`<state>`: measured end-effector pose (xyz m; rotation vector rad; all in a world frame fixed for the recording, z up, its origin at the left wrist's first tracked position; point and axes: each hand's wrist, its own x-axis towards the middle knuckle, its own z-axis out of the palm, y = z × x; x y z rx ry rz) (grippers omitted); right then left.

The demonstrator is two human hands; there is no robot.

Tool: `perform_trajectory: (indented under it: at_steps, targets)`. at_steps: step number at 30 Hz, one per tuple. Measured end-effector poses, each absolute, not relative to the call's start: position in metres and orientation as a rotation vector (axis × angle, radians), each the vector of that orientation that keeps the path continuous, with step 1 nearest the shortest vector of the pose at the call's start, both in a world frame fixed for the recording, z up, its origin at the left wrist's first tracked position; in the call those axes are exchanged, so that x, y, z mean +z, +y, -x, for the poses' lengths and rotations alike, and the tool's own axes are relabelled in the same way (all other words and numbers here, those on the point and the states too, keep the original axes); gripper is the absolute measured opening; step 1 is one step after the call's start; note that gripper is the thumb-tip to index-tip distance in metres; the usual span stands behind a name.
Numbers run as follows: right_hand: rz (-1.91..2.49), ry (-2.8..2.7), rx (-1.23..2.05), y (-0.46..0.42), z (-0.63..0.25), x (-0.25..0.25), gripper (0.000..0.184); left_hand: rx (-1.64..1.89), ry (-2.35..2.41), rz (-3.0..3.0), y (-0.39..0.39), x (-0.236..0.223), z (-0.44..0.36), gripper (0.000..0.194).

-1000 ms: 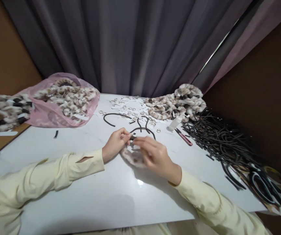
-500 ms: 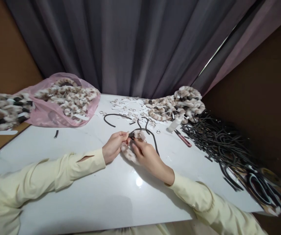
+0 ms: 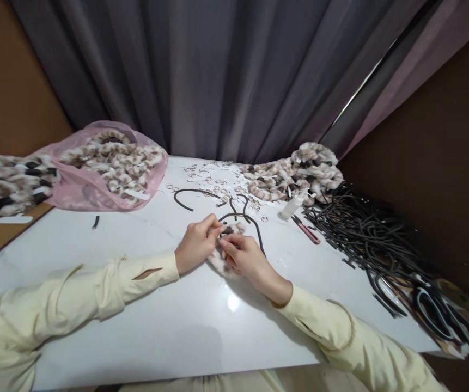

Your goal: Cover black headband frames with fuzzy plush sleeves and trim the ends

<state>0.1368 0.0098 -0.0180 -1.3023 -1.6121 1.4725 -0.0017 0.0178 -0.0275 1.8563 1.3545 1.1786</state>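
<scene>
Our left hand (image 3: pixel 196 245) and right hand (image 3: pixel 251 262) pinch the fur ring (image 3: pixel 223 262) at its dark band (image 3: pixel 226 230), fingertips nearly meeting — low over the white table (image 3: pixel 136 321). Beyond lie black cords (image 3: pixel 259 231) — then fur rings (image 3: pixel 295 169).

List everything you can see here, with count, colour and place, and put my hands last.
Furry ring: one, white-brown with black, between hands
Loose cords: several, black, mid-table
Short piece: one, black, table left
Bag: one, pink, back left
Furry piles: three, white-brown, far left, in bag, back right
Small rings: many, metallic, back centre
Tags: many, white, back centre, on piles
Bottle: one, whitish, right
Snips: one, pink-handled, beside bottle
Cord heap: uncountable, black, right
Table: one, white, underneath
Curtain: grey-purple, behind
Hands: two, bare, left, right
</scene>
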Motion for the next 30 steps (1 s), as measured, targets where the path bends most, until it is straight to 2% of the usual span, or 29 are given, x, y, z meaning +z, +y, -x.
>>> perform_trajectory:
  at_steps: [6,11,16,20,30]
  targets:
    - [1.201,-2.108,0.736,0.007,-0.145,-0.016,0.021,1.139,1.245,-2.231,0.023,-0.033,0.005,0.017]
    - [1.205,-2.385,0.33,0.005,-0.15,-0.015,0.015,1.013,1.192,-2.335,0.025,-0.035,0.007,0.018]
    - [1.247,-2.547,-0.048,0.009,-0.158,-0.012,0.029,0.997,1.16,-2.254,0.026,-0.032,0.008,0.016]
    - [1.243,-2.519,-0.057,0.018,-0.162,-0.012,0.03,0.985,1.159,-2.174,0.025,-0.03,0.009,0.016]
    - [1.024,-2.346,0.536,0.035,-0.166,-0.01,0.021,0.984,1.115,-2.088,0.02,-0.027,0.009,0.004]
